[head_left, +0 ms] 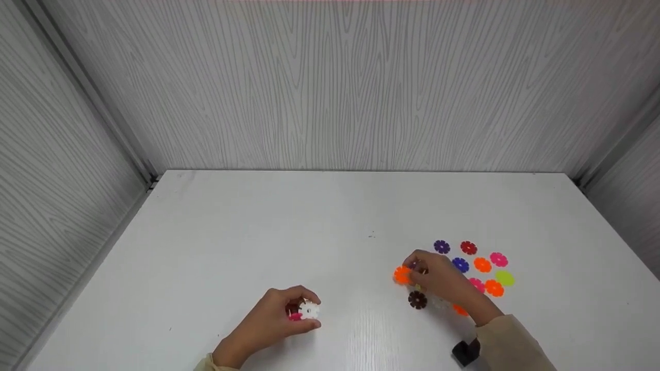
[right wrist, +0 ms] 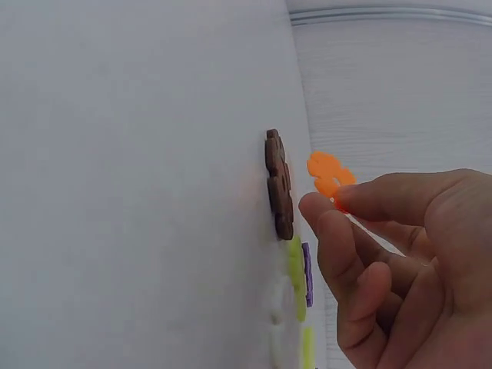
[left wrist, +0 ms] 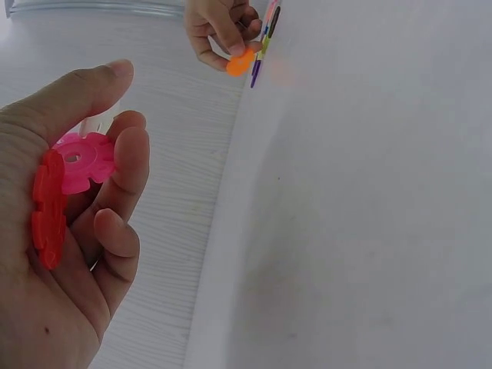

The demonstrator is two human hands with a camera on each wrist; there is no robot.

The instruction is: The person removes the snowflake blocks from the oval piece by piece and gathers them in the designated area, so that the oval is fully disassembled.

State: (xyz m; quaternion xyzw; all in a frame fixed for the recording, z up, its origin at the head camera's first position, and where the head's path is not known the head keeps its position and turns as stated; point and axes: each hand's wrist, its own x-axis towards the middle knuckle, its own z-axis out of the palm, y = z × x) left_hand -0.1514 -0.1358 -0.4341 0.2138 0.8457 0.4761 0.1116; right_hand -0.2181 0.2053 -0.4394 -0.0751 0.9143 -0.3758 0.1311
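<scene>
My left hand (head_left: 276, 318) grips a small joined cluster of notched plastic discs above the front of the table. A white disc (head_left: 309, 310) faces outward from it; the left wrist view shows a pink disc (left wrist: 88, 163) and a red disc (left wrist: 50, 207) against the palm. Between thumb and fingertips, my right hand (head_left: 444, 278) pinches an orange snowflake disc (right wrist: 330, 173), apart from the cluster. Just below that hand lies a dark brown disc (head_left: 417, 300). Yellow-green (right wrist: 297, 278) and purple (right wrist: 307, 275) discs lie near it, partly hidden by the hand in the head view.
Several loose discs lie right of centre on the white table (head_left: 258, 221), among them a purple one (head_left: 442, 247), a red one (head_left: 468, 248) and a blue one (head_left: 460, 265). A black object (head_left: 465, 353) is by the right sleeve. Wood-grain panels (head_left: 330, 87) enclose the back and sides.
</scene>
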